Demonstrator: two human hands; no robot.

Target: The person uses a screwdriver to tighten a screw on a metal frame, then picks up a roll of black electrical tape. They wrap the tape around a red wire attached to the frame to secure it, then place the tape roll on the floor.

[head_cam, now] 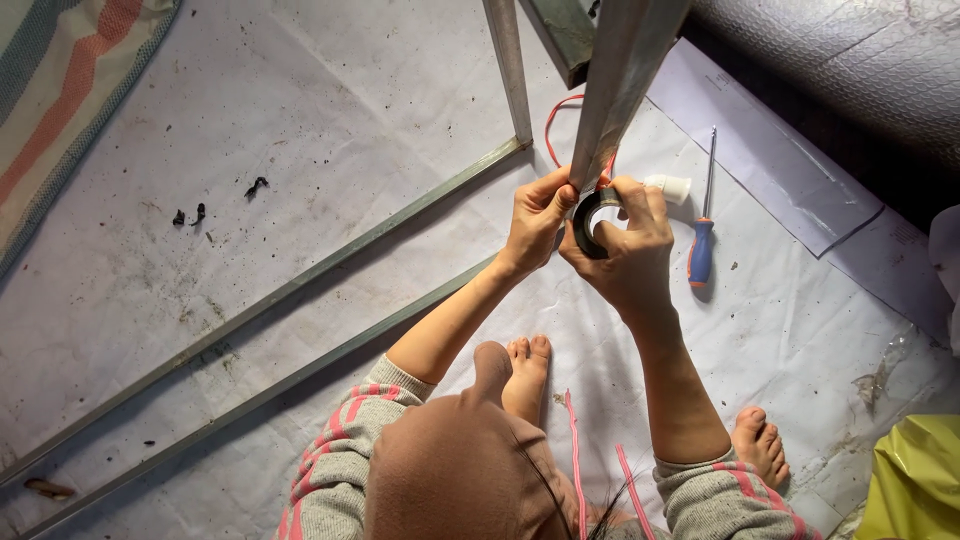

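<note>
Currently my right hand (628, 250) pinching one black tape roll (590, 222) against metal post (622, 75); my left hand (535, 218) fingers pressed together on post. Right of post: one white cap (670, 187), one blue-handled screwdriver (702, 235).

2 hands: the left hand (535, 222) and the right hand (628, 255). 1 roll of black tape (588, 222). 1 upright metal post (620, 75). 1 blue-handled screwdriver (702, 240). 1 small white fitting (668, 187). 1 red wire (556, 118). 2 long metal rails (300, 283) on the floor sheet (330, 120). 2 bare feet (527, 370). 1 yellow bag (915, 480).
</note>
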